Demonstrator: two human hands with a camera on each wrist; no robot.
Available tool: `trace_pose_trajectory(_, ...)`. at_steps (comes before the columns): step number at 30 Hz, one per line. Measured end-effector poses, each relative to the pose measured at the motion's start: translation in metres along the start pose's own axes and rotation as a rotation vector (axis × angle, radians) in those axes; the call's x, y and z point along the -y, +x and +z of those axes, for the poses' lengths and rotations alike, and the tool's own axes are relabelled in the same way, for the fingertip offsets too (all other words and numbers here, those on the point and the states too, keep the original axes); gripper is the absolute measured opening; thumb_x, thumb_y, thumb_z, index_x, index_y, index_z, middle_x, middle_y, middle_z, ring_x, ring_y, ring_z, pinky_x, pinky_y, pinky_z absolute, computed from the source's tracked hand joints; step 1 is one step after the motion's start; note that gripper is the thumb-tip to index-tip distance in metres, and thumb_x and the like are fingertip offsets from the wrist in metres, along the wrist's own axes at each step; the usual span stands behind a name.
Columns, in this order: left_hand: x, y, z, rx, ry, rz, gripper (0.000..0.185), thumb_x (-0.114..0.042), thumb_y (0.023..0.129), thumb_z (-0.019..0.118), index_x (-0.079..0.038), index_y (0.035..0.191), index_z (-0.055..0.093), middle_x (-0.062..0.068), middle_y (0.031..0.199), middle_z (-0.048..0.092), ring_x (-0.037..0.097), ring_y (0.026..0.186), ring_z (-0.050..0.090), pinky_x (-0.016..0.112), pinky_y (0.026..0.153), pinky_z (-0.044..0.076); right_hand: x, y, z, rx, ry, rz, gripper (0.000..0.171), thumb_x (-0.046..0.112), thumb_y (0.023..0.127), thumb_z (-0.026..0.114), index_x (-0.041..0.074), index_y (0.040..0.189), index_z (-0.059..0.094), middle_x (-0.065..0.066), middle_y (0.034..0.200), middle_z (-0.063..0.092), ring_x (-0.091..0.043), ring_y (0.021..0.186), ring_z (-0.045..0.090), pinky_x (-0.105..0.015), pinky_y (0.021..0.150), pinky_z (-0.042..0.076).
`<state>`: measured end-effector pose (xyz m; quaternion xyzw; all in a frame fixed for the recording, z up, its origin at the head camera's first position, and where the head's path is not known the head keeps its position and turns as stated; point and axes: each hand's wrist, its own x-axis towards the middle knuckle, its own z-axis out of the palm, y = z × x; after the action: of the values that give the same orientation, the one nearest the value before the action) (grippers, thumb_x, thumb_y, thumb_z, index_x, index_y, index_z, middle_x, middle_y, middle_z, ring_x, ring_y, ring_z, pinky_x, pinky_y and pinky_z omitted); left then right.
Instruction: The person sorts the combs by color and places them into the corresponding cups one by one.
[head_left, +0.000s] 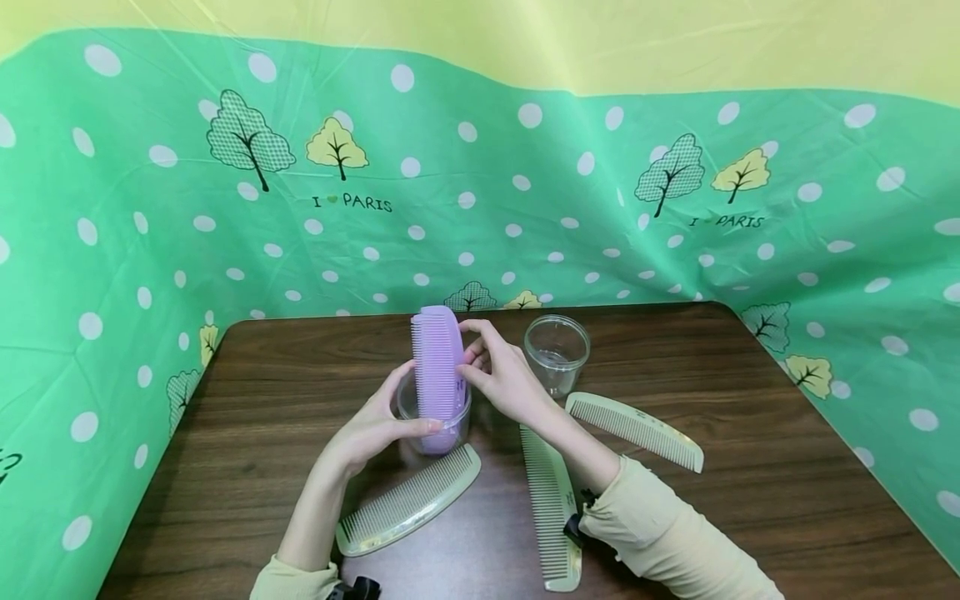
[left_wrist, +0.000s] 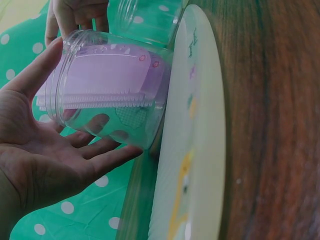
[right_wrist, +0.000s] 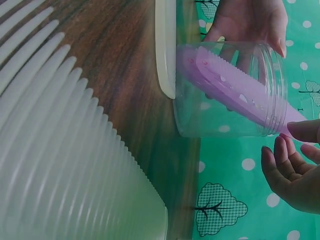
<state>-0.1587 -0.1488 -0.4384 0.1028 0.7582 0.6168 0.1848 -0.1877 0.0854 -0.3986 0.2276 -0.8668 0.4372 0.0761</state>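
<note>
Two purple combs (head_left: 441,367) stand upright, close together, in a clear jar (left_wrist: 112,122) with a threaded rim. My left hand (head_left: 371,429) holds this jar from the left, thumb at the front of the rim and fingers round the far side. At the combs' upper part is my right hand (head_left: 502,379), pinching a purple comb between thumb and fingers above the rim. The combs' lower ends show through the jar wall in both wrist views. Just in front of the jar lies a pale green comb (head_left: 411,500), its teeth toward the left hand.
A second clear jar (head_left: 557,350) stands behind the right forearm. Another pale green comb (head_left: 550,508) lies lengthwise, partly under that forearm, and one more (head_left: 637,427) rests to its right. The brown wooden table (head_left: 750,508) meets a green dotted cloth (head_left: 465,225) at the back.
</note>
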Motion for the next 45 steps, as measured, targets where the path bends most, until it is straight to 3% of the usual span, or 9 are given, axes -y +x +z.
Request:
trace_pose_trajectory(6, -0.001, 0.001, 0.0, 0.003, 0.006, 0.008, 0.099, -0.024, 0.084, 0.084, -0.026, 0.162, 0.022, 0.007, 0.169, 0.025, 0.034, 0.155, 0.025, 0.065, 0.125, 0.016, 0.001, -0.004, -0.004, -0.012, -0.01, 0.008, 0.051, 0.005, 0.093, 0.072, 0.013, 0.139, 0.052, -0.006, 0.095, 0.067, -0.014, 0.083, 0.065, -0.033, 0.077, 0.058)
trace_pose_trajectory(10, -0.001, 0.001, 0.0, 0.001, 0.009, 0.009, 0.1, -0.024, 0.084, 0.084, -0.025, 0.162, 0.022, 0.006, 0.169, 0.026, 0.033, 0.155, 0.026, 0.063, 0.126, 0.016, 0.003, -0.008, -0.007, -0.056, -0.031, 0.01, 0.05, 0.004, 0.093, 0.071, 0.012, 0.139, 0.053, -0.008, 0.101, 0.064, -0.018, 0.088, 0.064, -0.041, 0.08, 0.059)
trace_pose_trajectory(13, -0.001, 0.002, 0.0, 0.002, 0.011, 0.007, 0.1, -0.024, 0.084, 0.084, -0.026, 0.162, 0.022, 0.006, 0.169, 0.025, 0.033, 0.156, 0.023, 0.064, 0.126, 0.015, 0.006, -0.011, -0.009, -0.093, -0.056, -0.017, 0.05, 0.002, 0.092, 0.071, 0.012, 0.138, 0.054, -0.008, 0.104, 0.062, -0.02, 0.091, 0.064, -0.041, 0.08, 0.06)
trace_pose_trajectory(19, -0.002, 0.002, -0.001, 0.003, 0.015, 0.006, 0.1, -0.025, 0.084, 0.084, -0.027, 0.162, 0.022, 0.006, 0.169, 0.025, 0.034, 0.157, 0.022, 0.066, 0.126, 0.014, 0.013, -0.018, -0.012, -0.108, -0.106, -0.129, 0.048, 0.003, 0.093, 0.072, 0.01, 0.138, 0.055, -0.009, 0.106, 0.062, -0.016, 0.091, 0.068, -0.03, 0.08, 0.062)
trace_pose_trajectory(24, -0.002, 0.002, 0.0, 0.007, 0.015, 0.008, 0.099, -0.024, 0.084, 0.084, -0.027, 0.162, 0.023, 0.006, 0.168, 0.028, 0.033, 0.155, 0.025, 0.065, 0.126, 0.015, 0.018, -0.024, -0.014, -0.104, -0.155, -0.218, 0.047, 0.004, 0.094, 0.072, 0.012, 0.138, 0.057, -0.008, 0.106, 0.062, -0.018, 0.093, 0.07, -0.028, 0.082, 0.061)
trace_pose_trajectory(31, -0.003, 0.0, -0.001, 0.011, 0.024, -0.005, 0.101, -0.027, 0.084, 0.084, -0.027, 0.163, 0.02, 0.008, 0.171, 0.022, 0.035, 0.157, 0.02, 0.07, 0.124, 0.012, 0.024, -0.029, -0.013, -0.1, -0.186, -0.434, 0.037, 0.002, 0.093, 0.071, 0.009, 0.128, 0.064, -0.005, 0.105, 0.067, -0.013, 0.091, 0.069, -0.021, 0.08, 0.059)
trace_pose_trajectory(45, -0.003, -0.001, -0.001, 0.004, 0.032, -0.042, 0.104, -0.027, 0.084, 0.084, -0.027, 0.164, 0.017, 0.008, 0.173, 0.013, 0.032, 0.161, 0.007, 0.069, 0.125, 0.008, 0.031, -0.04, -0.005, 0.025, -0.276, -0.731, 0.029, 0.004, 0.093, 0.069, 0.013, 0.12, 0.069, 0.001, 0.11, 0.068, -0.007, 0.086, 0.064, -0.012, 0.074, 0.053)
